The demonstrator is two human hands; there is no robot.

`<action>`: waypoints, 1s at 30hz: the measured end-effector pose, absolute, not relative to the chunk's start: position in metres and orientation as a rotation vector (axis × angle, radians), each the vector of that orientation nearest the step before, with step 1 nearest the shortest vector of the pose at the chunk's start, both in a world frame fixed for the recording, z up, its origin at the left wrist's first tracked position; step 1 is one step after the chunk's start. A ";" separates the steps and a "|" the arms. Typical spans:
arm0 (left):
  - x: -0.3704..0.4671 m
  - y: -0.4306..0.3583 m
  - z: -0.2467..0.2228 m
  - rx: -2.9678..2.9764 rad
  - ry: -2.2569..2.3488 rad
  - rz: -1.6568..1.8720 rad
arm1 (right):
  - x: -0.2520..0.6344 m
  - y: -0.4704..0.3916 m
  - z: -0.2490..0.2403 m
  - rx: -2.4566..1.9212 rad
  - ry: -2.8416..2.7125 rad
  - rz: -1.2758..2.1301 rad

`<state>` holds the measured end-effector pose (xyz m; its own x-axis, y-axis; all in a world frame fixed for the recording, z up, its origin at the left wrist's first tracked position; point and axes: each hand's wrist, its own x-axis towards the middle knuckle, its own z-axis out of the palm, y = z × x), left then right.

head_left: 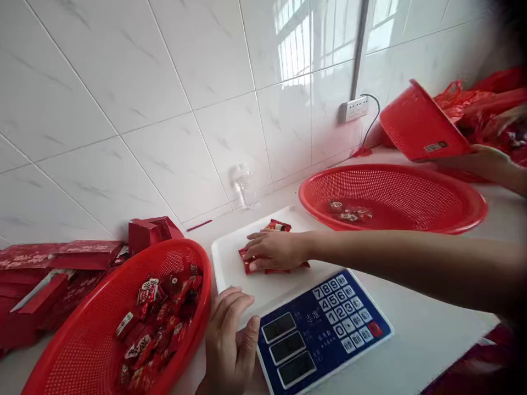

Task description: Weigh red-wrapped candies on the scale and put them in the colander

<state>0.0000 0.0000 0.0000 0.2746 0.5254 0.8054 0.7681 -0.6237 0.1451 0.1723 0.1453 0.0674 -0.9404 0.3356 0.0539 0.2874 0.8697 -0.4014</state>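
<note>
My right hand [275, 250] reaches in from the right and lies over a few red candy packets [246, 265] on the white weighing tray [230, 263] of a blue-panelled scale [325, 329]. Its fingers and thumb close around the packets. One more red packet [278, 225] lies just beyond the hand on the tray. My left hand [229, 343] rests at the scale's near left corner, beside the red basket [82, 351], holding nothing. That basket holds several red wrapped candies [158, 323].
A large round red basket [453, 189] with a few candies stands behind the scale. At the far right another person's hand [481, 159] holds a tilted red bin [420, 126]. Red boxes [53, 274] pile up at left. A clear bottle [247, 186] stands by the tiled wall.
</note>
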 end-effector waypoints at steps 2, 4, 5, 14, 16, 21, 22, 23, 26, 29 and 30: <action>0.000 0.000 0.000 -2.282 -1.195 -1.280 | 0.181 0.149 0.074 -0.513 -2.902 0.612; 0.000 -0.001 0.001 -2.286 -1.193 -1.283 | 0.191 0.155 0.078 -0.595 -2.872 0.615; 0.000 -0.001 0.001 -2.285 -1.189 -1.284 | 0.198 0.159 0.078 -0.667 -2.843 0.611; 0.001 -0.001 0.000 -2.289 -1.154 -1.273 | 0.235 0.169 0.054 -1.074 -2.805 0.600; 0.001 -0.001 0.000 -2.282 -1.162 -1.273 | 0.233 0.164 0.050 -1.079 -2.824 0.594; 0.000 -0.001 0.000 -2.298 -1.166 -1.274 | 0.229 0.147 0.053 -1.002 -2.866 0.542; 0.000 -0.001 0.000 -2.303 -1.166 -1.274 | 0.227 0.144 0.055 -0.946 -2.881 0.544; 0.001 -0.002 0.001 -2.308 -1.164 -1.273 | 0.225 0.141 0.056 -0.886 -2.898 0.548; 0.001 -0.002 0.001 -2.307 -1.175 -1.260 | 0.216 0.138 0.055 -0.739 -2.952 0.542; 0.000 -0.002 0.001 -2.297 -1.163 -1.262 | 0.206 0.143 0.051 -0.621 -2.985 0.499; 0.000 -0.002 0.001 -2.295 -1.156 -1.267 | 0.204 0.146 0.049 -0.590 -2.981 0.483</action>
<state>0.0003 -0.0018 0.0011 0.2971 0.5134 0.8051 0.7549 -0.6425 0.1312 0.2039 0.1463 0.0489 -0.9243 0.3817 0.0026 0.3613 0.8772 -0.3163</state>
